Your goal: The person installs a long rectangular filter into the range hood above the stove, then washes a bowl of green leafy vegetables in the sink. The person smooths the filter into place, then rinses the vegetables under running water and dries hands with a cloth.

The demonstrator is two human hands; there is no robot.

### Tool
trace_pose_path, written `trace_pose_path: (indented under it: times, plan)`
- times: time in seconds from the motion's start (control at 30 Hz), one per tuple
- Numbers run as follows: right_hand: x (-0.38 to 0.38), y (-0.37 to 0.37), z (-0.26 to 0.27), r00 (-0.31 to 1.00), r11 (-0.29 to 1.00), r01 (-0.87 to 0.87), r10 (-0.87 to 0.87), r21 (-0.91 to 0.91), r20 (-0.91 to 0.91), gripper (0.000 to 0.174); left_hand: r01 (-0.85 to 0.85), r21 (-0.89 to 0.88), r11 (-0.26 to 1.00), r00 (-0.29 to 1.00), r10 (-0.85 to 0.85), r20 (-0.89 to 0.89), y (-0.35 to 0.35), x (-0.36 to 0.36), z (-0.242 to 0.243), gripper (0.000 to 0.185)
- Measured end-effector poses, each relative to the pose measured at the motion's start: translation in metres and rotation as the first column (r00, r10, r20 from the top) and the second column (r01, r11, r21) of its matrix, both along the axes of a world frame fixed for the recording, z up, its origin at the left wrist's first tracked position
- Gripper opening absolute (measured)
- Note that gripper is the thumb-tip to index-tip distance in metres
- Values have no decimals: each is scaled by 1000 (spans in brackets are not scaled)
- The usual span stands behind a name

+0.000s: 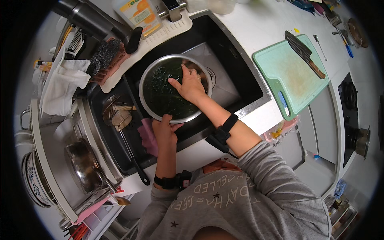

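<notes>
A stainless-steel bowl (145, 105) stands in or over the large basin of a black double sink (249, 76). Dark green leafy matter (163, 87), apparently in water, fills it. My left hand (165, 132) grips the near rim, thumb on top and fingers below. Over the bowl's right half, my right hand (191, 85) is spread flat, its fingertips at the contents; it holds nothing that I can see. A pink cloth (147, 136) hangs over the sink divider beside my left hand.
A wire skimmer (121, 132) lies across the small left basin. On the right counter, a cleaver (304, 54) rests on a green cutting board (295, 84). A faucet (172, 10) and a large bottle (139, 18) stand behind the sink. Left is a dish rack (45, 141) with a pan (84, 166).
</notes>
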State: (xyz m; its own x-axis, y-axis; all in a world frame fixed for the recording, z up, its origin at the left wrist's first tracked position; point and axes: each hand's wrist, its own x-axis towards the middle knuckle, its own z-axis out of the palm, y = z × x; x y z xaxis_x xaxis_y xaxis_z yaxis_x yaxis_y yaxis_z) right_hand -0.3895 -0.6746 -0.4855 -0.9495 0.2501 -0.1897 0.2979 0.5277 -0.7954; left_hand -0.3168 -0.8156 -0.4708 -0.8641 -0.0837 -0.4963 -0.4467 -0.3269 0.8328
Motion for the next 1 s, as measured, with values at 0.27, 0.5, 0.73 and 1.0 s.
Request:
trace_pose_path:
  times: [0.27,0.5,0.73,1.0]
  plan:
    - [-9,-2,-4,1000,999,-3,3,-38,10,82,-34,-49,998,999,35,17,4,-8,2,42]
    - [-13,-5,-7,1000,995,-7,10,-102,26,81,-49,-103,994,999,49,5,3,-12,3,42]
    - [-16,-7,-12,1000,994,-14,16,-111,17,79,-52,-120,991,998,55,18,0,-16,1,43]
    - [-19,-9,-11,999,993,-12,17,-120,45,78,-46,-129,991,999,49,19,-4,-19,-1,42]
